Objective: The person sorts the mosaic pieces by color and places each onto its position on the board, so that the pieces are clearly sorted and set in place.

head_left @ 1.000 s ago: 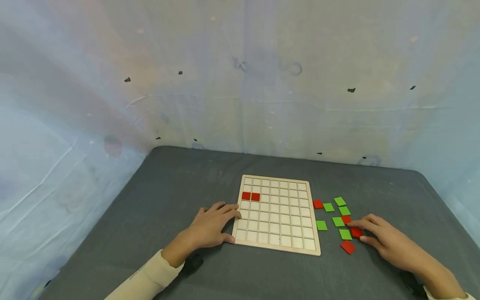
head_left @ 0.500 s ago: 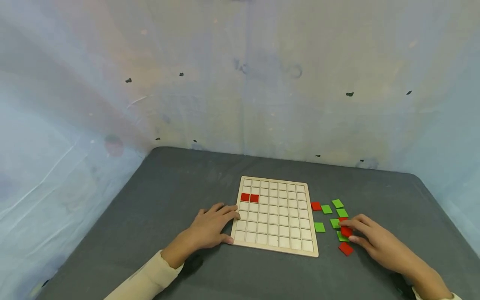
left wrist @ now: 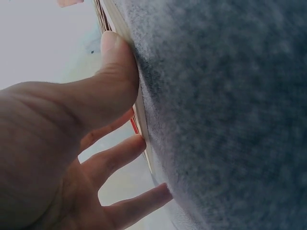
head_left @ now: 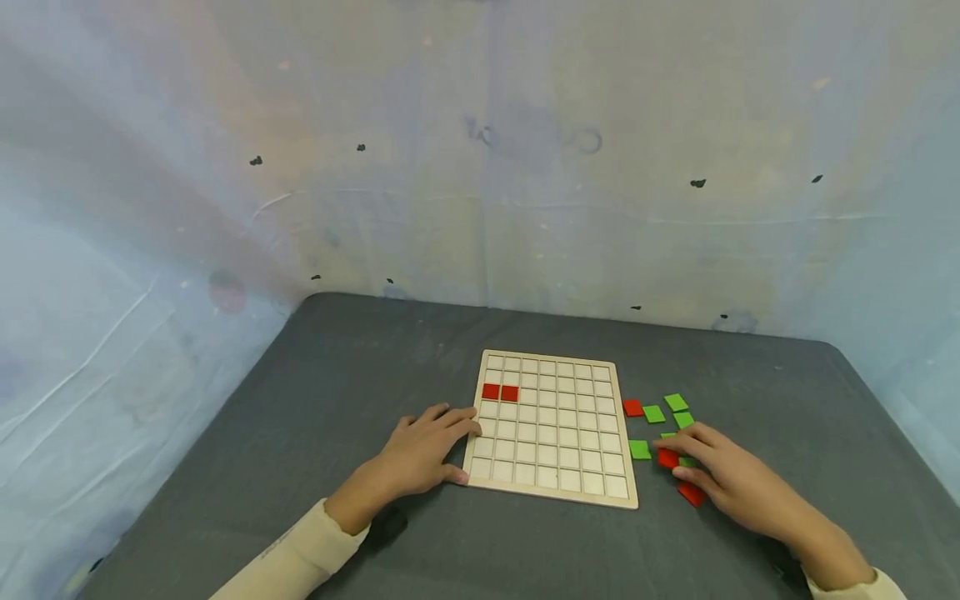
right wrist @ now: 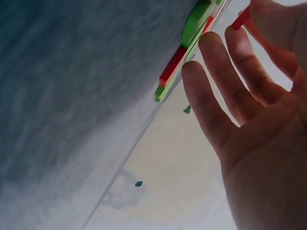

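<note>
My right hand pinches a red square tile between thumb and fingers, over the loose tiles right of the board. In the right wrist view the red tile shows edge-on at the thumb, lifted off the table. My left hand rests at the left edge of a pale wooden grid board, fingertips on its rim and thumb by the near corner. Two red tiles, one beside the other, lie in neighbouring cells at the board's upper left. My right hand partly hides some tiles.
Right of the board lie several loose tiles: a red one, a green one, another green one near the rim, and a red one closest to me. The dark grey table meets a pale cloth backdrop.
My right hand has moved left with the red tile, away from where that tile lay at the pile's right side, and now covers some green tiles. My left hand stays put on the board's edge.
</note>
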`<state>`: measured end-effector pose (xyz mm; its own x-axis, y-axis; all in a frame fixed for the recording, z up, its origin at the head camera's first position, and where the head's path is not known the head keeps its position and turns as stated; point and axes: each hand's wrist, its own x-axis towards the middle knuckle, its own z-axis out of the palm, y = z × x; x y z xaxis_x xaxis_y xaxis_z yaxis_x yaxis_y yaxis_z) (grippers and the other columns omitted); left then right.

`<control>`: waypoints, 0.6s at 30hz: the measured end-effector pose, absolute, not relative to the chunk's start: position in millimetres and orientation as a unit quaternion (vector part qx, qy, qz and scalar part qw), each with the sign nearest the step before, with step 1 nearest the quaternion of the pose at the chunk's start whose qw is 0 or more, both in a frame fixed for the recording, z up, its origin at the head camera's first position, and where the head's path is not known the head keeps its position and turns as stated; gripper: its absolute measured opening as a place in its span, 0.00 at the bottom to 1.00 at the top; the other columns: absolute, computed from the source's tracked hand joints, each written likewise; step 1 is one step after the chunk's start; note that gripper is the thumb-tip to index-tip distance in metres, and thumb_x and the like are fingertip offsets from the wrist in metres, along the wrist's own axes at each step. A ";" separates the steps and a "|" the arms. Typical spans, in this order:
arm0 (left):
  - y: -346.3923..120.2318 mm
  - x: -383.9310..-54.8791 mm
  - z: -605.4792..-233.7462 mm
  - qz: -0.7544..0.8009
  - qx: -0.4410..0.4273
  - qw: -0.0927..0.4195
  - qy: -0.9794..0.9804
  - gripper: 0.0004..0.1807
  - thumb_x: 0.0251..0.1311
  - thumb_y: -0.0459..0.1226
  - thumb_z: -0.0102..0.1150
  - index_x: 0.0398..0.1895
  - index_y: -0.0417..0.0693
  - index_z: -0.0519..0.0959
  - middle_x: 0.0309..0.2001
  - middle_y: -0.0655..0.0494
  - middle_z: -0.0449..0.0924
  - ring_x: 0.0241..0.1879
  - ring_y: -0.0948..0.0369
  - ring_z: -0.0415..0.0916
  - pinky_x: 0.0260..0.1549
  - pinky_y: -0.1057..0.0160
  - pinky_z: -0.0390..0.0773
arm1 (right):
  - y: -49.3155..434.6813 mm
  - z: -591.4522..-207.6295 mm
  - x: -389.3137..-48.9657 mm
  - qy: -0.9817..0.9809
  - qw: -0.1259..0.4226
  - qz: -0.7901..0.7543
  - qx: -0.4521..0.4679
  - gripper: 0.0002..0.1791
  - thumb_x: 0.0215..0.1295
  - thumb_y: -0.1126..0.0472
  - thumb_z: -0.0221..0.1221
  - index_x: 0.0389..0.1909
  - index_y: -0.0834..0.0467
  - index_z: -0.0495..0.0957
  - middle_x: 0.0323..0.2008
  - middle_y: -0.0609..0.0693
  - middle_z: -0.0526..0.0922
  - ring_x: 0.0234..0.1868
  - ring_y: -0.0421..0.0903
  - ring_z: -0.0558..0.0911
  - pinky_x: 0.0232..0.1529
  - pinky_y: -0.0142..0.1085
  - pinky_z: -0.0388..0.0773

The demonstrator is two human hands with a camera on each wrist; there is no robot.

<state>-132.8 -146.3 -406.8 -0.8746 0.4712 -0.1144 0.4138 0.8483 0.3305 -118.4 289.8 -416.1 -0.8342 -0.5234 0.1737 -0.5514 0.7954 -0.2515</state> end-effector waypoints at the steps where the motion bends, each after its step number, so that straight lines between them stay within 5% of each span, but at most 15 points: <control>1: -146.2 -132.7 -406.7 0.149 0.232 0.096 0.957 0.32 0.52 0.51 0.71 0.63 0.62 0.74 0.75 0.59 0.61 0.75 0.45 0.57 0.59 0.27 0.63 | 288.0 -416.3 -118.6 -0.947 0.046 0.144 0.283 0.23 0.64 0.58 0.66 0.59 0.39 0.78 0.48 0.34 0.74 0.43 0.31 0.74 0.37 0.31 0.75; 18: -145.5 -131.8 -408.1 0.139 0.233 0.094 0.958 0.32 0.52 0.52 0.70 0.62 0.63 0.74 0.75 0.60 0.62 0.75 0.45 0.58 0.59 0.28 0.64 | 264.8 -416.4 -125.3 -0.930 0.047 0.144 0.335 0.23 0.64 0.56 0.66 0.59 0.38 0.77 0.48 0.34 0.76 0.42 0.30 0.76 0.38 0.32 0.77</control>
<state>-131.8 -145.5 -408.1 -0.8740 0.4723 -0.1146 0.4202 0.8528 0.3102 -125.3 264.8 -416.4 -0.7716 -0.6087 0.1847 -0.6361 0.7344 -0.2367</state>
